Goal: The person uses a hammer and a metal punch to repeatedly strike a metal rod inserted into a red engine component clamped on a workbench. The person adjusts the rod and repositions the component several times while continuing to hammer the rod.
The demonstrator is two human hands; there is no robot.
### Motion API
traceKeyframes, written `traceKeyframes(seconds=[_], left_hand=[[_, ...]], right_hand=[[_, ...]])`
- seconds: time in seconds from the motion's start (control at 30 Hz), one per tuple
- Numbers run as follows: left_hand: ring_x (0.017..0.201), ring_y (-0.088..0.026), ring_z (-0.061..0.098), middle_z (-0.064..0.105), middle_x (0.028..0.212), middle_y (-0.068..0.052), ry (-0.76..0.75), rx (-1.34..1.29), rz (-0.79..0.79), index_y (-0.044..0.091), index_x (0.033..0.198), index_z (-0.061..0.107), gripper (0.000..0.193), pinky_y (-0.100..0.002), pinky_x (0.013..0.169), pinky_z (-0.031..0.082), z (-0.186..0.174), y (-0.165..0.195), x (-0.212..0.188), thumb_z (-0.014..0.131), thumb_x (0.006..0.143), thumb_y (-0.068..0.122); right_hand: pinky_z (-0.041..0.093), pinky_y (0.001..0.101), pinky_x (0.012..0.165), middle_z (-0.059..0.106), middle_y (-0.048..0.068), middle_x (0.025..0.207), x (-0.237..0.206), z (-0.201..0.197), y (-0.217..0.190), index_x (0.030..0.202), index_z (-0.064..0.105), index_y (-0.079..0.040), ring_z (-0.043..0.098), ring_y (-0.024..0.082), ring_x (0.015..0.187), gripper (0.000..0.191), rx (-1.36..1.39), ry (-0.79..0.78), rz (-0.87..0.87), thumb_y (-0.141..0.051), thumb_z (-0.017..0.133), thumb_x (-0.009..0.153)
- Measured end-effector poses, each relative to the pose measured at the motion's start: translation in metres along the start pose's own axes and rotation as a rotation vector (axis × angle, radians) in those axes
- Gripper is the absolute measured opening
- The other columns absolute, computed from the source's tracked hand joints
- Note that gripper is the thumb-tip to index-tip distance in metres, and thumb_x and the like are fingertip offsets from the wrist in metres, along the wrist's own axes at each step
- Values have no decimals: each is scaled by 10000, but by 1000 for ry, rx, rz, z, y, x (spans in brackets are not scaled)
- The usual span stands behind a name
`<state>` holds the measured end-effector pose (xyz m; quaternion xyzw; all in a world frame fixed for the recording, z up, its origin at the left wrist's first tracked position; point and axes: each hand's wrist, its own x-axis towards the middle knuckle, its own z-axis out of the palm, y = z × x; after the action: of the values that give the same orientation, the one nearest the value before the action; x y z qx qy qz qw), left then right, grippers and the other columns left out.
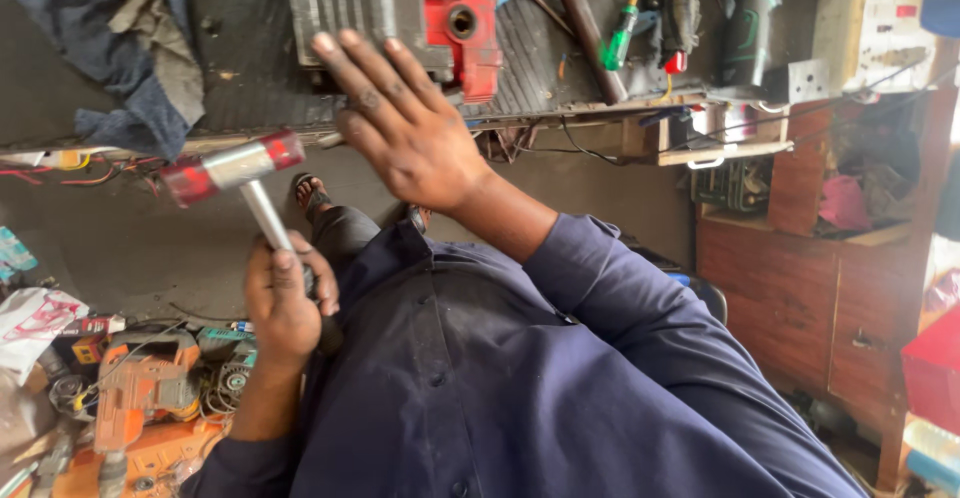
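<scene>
- Head view: my left hand [285,303] has its grip closed tight around the lower end of the metal handle of a mallet with red plastic faces and a silvery steel middle [237,166].
- The mallet head is raised in the air, tilted, in front of the edge of the dark, ribbed work table [250,68], not touching it.
- My right hand [405,128] is lifted with its grip wide open, fingers spread and holding nothing; its back faces me and it hangs just before the table edge.
- Behind my right hand on the table lies a grey finned metal machine body with a red end part [420,13]; I cannot tell whether my fingertips touch it.
- A heap of dark blue and grey rags [120,38] lies on the table's left end.
- A green-handled screwdriver [620,38] and a green cordless drill [755,8] lie further right on the table.
- An orange power tool [145,388] sits on the floor below my left arm.
</scene>
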<state>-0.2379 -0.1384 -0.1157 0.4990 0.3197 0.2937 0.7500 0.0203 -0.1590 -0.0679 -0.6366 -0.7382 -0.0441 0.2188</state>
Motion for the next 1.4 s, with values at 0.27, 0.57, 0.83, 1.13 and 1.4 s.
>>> traceKeyframes(seconds=[0.27, 0.57, 0.83, 1.13, 1.4], left_hand=[[542, -106, 482, 506, 716, -60, 6, -28, -29, 63, 1086, 454, 332, -245, 468, 435, -2, -22, 1, 406, 1139, 387], [518, -104, 465, 496, 693, -60, 28, -59, -57, 71, 1099, 452, 335, -247, 469, 427, 9, -36, 2, 411, 1125, 402], [507, -108, 462, 501, 696, -74, 34, -25, -73, 70, 1083, 447, 370, -254, 463, 437, 14, -37, 7, 414, 1120, 436], [522, -104, 454, 498, 709, -70, 25, -59, -62, 63, 1087, 442, 354, -252, 466, 433, 19, -39, 3, 425, 1122, 415], [511, -106, 459, 496, 694, -69, 48, -20, -33, 66, 1086, 445, 330, -255, 467, 432, 16, -35, -8, 409, 1134, 390]], right_hand=[[351, 514, 1288, 372, 172, 1646, 8, 14, -1, 1057, 680, -106, 368, 346, 1549, 69, -95, 58, 120, -153, 663, 1010], [318, 513, 1276, 329, 185, 1665, 3, 6, 6, 1125, 672, -108, 326, 368, 1574, 130, -21, 57, 83, -139, 628, 1007], [285, 595, 1305, 319, 241, 1660, 4, -6, 4, 1085, 633, -35, 306, 447, 1568, 123, -65, -38, 84, -143, 614, 1030], [239, 633, 1314, 274, 213, 1666, 0, -5, 0, 978, 655, -24, 256, 434, 1594, 171, -139, -86, 92, -185, 644, 1036], [213, 602, 1294, 248, 109, 1699, -4, -8, 17, 974, 657, -85, 256, 331, 1585, 165, -91, -58, 16, -240, 644, 1031]])
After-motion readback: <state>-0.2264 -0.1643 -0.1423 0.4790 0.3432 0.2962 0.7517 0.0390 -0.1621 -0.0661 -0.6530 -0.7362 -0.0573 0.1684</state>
